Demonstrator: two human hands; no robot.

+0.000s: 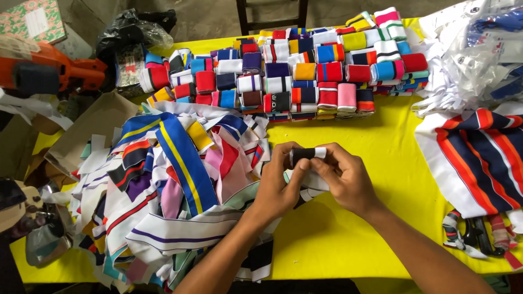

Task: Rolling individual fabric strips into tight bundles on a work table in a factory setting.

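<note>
Near the middle of the yellow desk (348, 141), the left hand (278, 182) and right hand (343, 177) meet, fingers closed around a small black-and-white cloth roll (306, 154). Loose striped strips (174, 179) lie heaped toward the left edge. Finished rolls (305, 71) are stacked along the far edge, striped fabric (479, 152) at the right.

Scissors (479, 235) half hidden under cloth strips (493, 231).

- Bright, even light is falling from above on the yellow table (348, 136).
- Soft shadows are lying under the forearms.
- Edges are bending slightly; corners are dimming.
</note>
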